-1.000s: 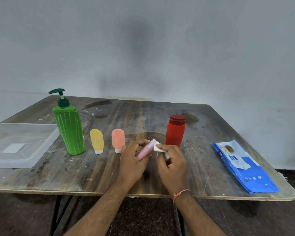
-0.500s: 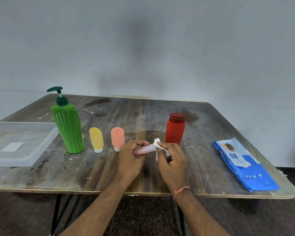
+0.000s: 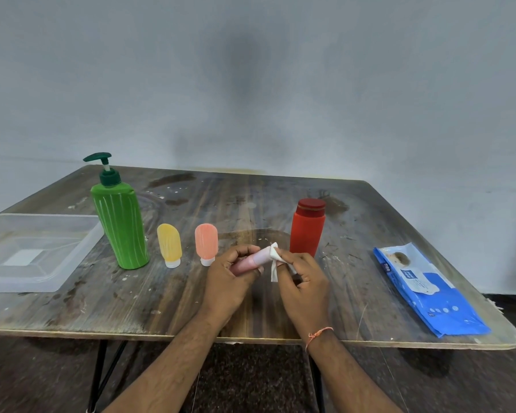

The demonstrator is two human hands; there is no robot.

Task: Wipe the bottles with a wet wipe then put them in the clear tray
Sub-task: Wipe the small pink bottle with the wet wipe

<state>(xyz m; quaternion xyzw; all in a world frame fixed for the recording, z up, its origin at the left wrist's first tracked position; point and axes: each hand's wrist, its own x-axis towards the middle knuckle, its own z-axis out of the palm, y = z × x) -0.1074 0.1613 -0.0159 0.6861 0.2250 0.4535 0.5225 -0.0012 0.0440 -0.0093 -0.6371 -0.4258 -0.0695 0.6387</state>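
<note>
1. Head view, item in hand: we hold 1 small pink bottle above the near middle of the table. Our left hand has fingers curled round its body; the bottle lies nearly level, its far end pointing right.
2. Wet wipe: white, crumpled, pinched by our right hand and pressed against the bottle's right end.
3. Step, as we judge it: wiping bottle 1 of 5; nothing sits in the clear tray at the table's left edge.
4. Awaiting wiping, all upright: green pump bottle just beside the tray, yellow bottle, orange bottle, red bottle behind our right hand.
5. Blue wipe pack: lying flat at the right, well apart from the bottles.
6. Next move, in our judgement: finish the pink bottle's surface, then carry it left over the standing bottles into the tray without toppling the 2 small ones.
</note>
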